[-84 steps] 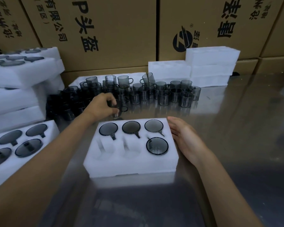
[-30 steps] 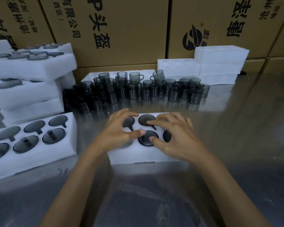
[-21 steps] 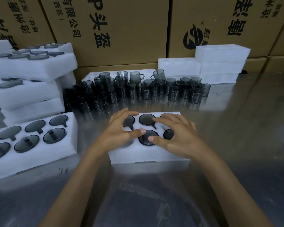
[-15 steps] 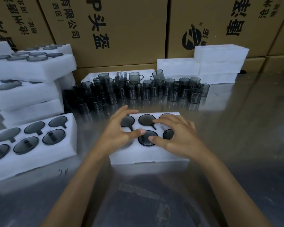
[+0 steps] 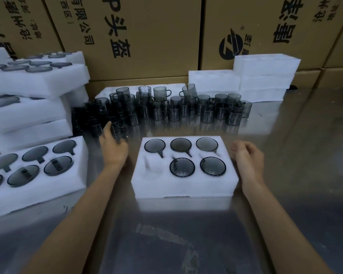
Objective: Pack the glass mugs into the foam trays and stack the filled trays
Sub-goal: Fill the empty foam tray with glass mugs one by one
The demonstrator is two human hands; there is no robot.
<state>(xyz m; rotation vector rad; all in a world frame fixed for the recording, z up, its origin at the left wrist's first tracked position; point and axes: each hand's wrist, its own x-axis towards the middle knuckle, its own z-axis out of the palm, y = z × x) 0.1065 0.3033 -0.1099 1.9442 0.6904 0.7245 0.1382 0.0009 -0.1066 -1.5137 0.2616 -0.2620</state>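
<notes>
The foam tray (image 5: 184, 184) is seen at the middle of the tabletop (image 5: 285, 194), with five smoked-glass mugs seated in its pockets and the near-left pocket (image 5: 153, 165) still unfilled. Just right of the tray the right hand (image 5: 248, 157) is held loosely curled, with nothing in it; just left of the tray the left hand (image 5: 112, 147) is stretched, fingers relaxed and holding nothing, toward the loose mugs (image 5: 166, 107) crowded beyond the tray's far edge. The mugs are judged light, rigid, smooth and easily chipped against one another, so one is best taken by its body or handle and lowered straight into the pocket. The foam is judged soft and light, and is best lifted from both short sides. Filled trays (image 5: 34, 169) are stacked left of it.
</notes>
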